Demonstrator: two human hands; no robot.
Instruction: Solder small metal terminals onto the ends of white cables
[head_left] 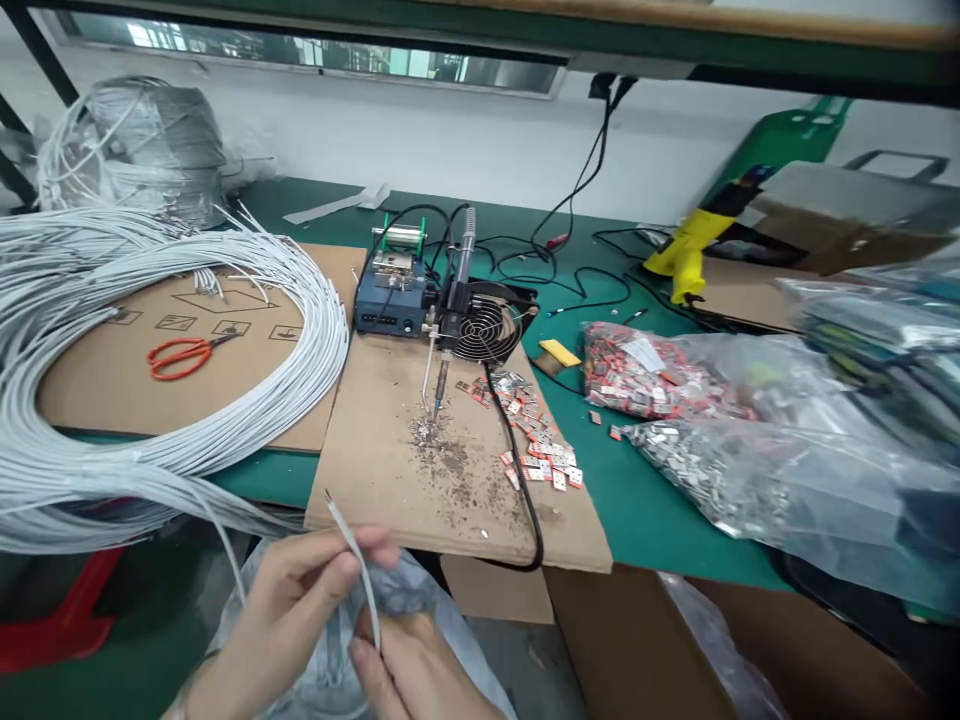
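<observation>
Between my two hands runs a grey-white cable (365, 575), its stripped dark end pointing up and left over the cardboard's front edge. My left hand (300, 590) pinches the cable near that end with thumb and fingers. Lower down, my right hand (420, 655) is closed around the same cable. A soldering iron (454, 310) stands in a holder above the cardboard sheet (375, 430), its tip pointing down. Beside it sit a blue soldering unit (390, 300) with a solder spool (401, 236) and a black fan (487, 325). Small red-and-silver pieces (540, 450) lie scattered to the right.
A large coil of grey-white cables (300, 385) lies at left around orange-handled scissors (180, 358). At right are bags of red parts (630, 370) and metal parts (720, 480), and a yellow tool (690, 250). A black cord (517, 460) crosses the cardboard.
</observation>
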